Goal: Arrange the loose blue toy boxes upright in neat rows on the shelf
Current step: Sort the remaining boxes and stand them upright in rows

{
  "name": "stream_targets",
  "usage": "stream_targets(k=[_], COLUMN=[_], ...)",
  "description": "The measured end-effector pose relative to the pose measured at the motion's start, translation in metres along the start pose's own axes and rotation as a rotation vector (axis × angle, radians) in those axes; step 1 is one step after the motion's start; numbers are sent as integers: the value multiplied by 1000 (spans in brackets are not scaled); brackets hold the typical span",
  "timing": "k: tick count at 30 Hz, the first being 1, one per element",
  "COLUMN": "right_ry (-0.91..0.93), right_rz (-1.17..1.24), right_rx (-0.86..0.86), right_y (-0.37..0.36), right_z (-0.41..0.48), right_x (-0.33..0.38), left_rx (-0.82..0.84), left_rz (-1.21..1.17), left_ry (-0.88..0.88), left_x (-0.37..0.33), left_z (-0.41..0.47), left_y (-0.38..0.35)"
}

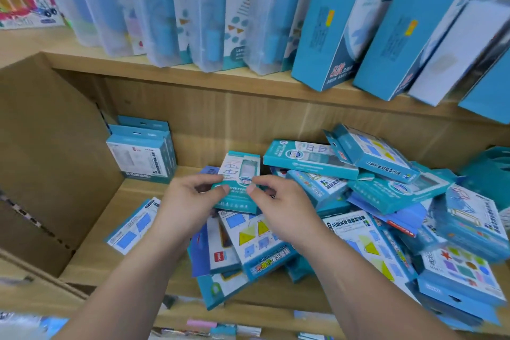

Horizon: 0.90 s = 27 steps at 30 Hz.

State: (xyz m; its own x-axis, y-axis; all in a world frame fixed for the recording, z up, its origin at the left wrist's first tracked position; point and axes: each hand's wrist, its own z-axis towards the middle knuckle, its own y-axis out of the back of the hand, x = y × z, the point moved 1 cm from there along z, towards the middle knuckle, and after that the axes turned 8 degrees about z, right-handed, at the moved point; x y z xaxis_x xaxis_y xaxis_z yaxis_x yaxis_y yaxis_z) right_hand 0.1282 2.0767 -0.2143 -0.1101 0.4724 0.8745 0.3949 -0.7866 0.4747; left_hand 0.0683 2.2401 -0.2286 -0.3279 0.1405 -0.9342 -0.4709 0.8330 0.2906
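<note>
Between the two hands, just above the heap: one blue toy box (239, 182), pinched at its near end. The left hand (190, 201) takes the near-left corner with thumb and curled fingers, and the right hand (278, 208) takes the near-right corner the same way. Neither hand is free.

Box attitude: printed window face turned up toward the camera, long axis running away from the hands toward the shelf back, far end raised a little. It is not upright yet.

Step in hand, as judged: tip the far end up until the long axis is vertical, face outward, base square on the shelf (129, 196). Keep both corners pinched so it does not twist.

Beyond the left hand, at the back, standing boxes (140, 154) mark the row to join. A flat box (132, 225) lies beside the left wrist. Under and beyond the right hand, the loose pile (386, 201) sprawls every way.
</note>
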Motion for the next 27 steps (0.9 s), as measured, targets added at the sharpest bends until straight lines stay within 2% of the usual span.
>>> stream_targets(k=[4, 9, 15, 18, 22, 27], right_ry=[-26, -34, 89, 179, 275, 347], right_rz=[271, 588, 693, 694, 682, 679], right_rx=[-40, -77, -83, -48, -106, -240], right_y=[-8, -7, 13, 34, 79, 146], right_z=[-5, -9, -29, -45, -62, -81], right_x=[3, 10, 13, 10, -3, -35], left_rx=[-22, 97, 270, 198, 62, 156], left_rz=[-131, -211, -161, -227, -212, -268], left_ry=[-10, -75, -134, -166, -290, -395], left_x=[1, -3, -22, -43, -71, -101], left_z=[-15, -47, -68, -76, -84, -98], left_y=[16, 30, 20, -1, -38, -108])
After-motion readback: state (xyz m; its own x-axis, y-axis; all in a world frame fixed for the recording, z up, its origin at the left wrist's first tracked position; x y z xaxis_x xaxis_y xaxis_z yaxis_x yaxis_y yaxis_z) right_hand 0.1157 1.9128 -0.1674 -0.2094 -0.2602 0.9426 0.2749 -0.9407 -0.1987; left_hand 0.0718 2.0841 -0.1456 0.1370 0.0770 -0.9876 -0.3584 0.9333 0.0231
